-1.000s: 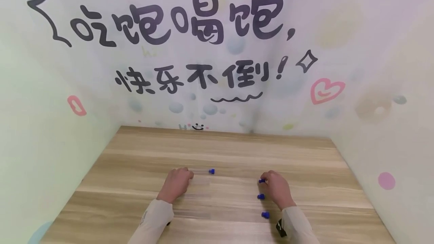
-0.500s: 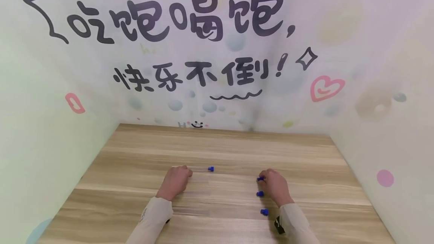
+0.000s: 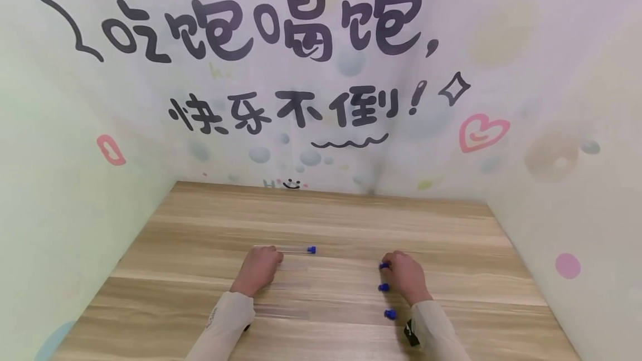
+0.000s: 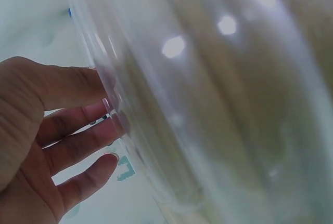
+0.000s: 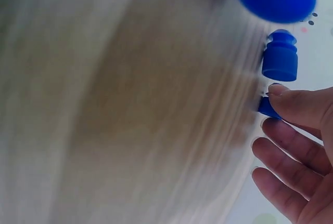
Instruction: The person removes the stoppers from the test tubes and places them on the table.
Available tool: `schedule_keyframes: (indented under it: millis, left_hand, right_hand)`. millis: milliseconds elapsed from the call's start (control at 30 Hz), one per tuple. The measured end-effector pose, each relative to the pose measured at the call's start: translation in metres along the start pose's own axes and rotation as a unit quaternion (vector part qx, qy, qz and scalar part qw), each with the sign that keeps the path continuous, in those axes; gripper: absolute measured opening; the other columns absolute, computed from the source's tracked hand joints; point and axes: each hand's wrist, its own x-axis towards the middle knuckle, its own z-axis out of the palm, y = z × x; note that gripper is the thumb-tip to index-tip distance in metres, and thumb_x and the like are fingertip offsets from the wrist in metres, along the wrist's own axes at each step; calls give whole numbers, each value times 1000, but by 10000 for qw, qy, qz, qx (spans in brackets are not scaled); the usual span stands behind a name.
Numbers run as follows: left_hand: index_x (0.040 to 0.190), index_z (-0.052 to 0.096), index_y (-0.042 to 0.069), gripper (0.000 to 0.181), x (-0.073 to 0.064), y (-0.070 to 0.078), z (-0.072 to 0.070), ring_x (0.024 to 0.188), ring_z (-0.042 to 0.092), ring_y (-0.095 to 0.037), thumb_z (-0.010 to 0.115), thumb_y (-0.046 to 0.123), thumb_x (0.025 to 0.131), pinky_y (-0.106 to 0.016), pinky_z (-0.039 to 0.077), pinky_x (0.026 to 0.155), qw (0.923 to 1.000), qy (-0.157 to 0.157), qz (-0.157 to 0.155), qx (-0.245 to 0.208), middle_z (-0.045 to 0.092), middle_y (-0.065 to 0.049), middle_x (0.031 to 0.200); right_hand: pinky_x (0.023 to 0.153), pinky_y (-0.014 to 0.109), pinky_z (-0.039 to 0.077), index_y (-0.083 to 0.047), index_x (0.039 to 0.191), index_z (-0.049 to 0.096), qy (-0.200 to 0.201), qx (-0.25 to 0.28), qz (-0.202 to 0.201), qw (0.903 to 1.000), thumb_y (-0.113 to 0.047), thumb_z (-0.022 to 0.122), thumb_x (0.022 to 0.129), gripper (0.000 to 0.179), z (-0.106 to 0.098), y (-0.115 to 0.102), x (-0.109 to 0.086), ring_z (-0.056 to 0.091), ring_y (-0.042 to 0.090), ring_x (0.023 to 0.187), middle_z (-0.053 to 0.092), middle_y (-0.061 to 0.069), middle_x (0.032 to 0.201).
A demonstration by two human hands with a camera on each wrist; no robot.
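Observation:
My left hand [image 3: 258, 269] pinches a clear tube [image 4: 112, 104] between thumb and fingertips at the left of the table. Just beyond it lies another clear tube [image 3: 288, 249] with a blue stopper [image 3: 312, 250] in its right end. Two more clear tubes [image 3: 283, 312], without stoppers, lie in a row nearer the front. To the right, my right hand [image 3: 405, 274] holds a small blue stopper [image 5: 269, 107] between thumb and index finger, its other fingers spread loosely. Two loose blue stoppers [image 3: 383, 287] [image 3: 390, 314] sit on the table in front of that hand.
The wood-grain table [image 3: 341, 222] runs back to a white wall [image 3: 241, 166] with printed lettering. Side walls [image 3: 562, 210] close in on the left and right. Wide tabletop separates the tubes from the loose stoppers.
The head view has shifted slightly. Both hands keep almost the same places, and the right hand still pinches the stopper, which is turned a little.

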Motion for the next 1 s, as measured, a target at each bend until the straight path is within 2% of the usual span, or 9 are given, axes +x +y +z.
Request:
schedule_keyframes:
  millis: [133, 267, 367, 567, 767, 1000]
  left_hand:
    - [65, 60, 9, 19, -1, 1, -2, 58, 61, -19, 70, -5, 72, -35, 49, 54, 9999, 15, -47, -123, 60, -4, 63]
    - [73, 62, 8, 13, -1, 2, -6, 64, 62, -21, 71, -2, 73, -38, 50, 58, 9996, -79, -155, -237, 61, -5, 69]
    - [79, 64, 8, 12, 0, 2, -10, 67, 61, -21, 72, 3, 73, -38, 49, 60, 9991, -123, -238, -320, 61, -4, 73]
    - [84, 64, 8, 7, 5, 1, -9, 69, 60, -21, 66, 9, 77, -38, 48, 61, 9988, -99, -216, -418, 60, -3, 76]
    - [88, 64, 6, 10, 11, -4, -10, 69, 59, -22, 68, 12, 82, -39, 49, 63, 9991, -98, -314, -281, 60, -6, 79]
    - [90, 63, 7, 10, 15, -5, -9, 74, 60, -23, 67, 10, 82, -39, 48, 64, 9993, -58, -324, -159, 60, -6, 83]
  right_hand:
    - [63, 37, 53, -7, 86, 71, -86, -23, -30, 10000, -7, 76, 75, 12, 1, 1, -1, 64, 20, 72, 68, 7, 85]
    - [64, 37, 54, -5, 91, 70, -153, -17, 10, 9999, -8, 75, 76, 16, -2, 0, 0, 65, 22, 75, 69, 9, 90]
    - [65, 36, 54, -4, 94, 70, -49, -9, -56, 10000, -10, 75, 76, 19, -7, -4, 1, 66, 22, 76, 69, 9, 91]
    - [62, 33, 53, -5, 96, 70, 166, -15, -390, 9991, -14, 76, 77, 21, -16, -19, 9, 65, 18, 74, 69, 7, 91]
    - [60, 34, 52, -5, 98, 70, 244, 45, -459, 9986, -16, 75, 79, 22, -18, -28, 19, 63, 17, 70, 69, 7, 93]
    - [61, 34, 53, -6, 99, 70, 189, -9, -678, 9975, -15, 75, 80, 21, -14, -32, 27, 64, 18, 72, 69, 6, 93]
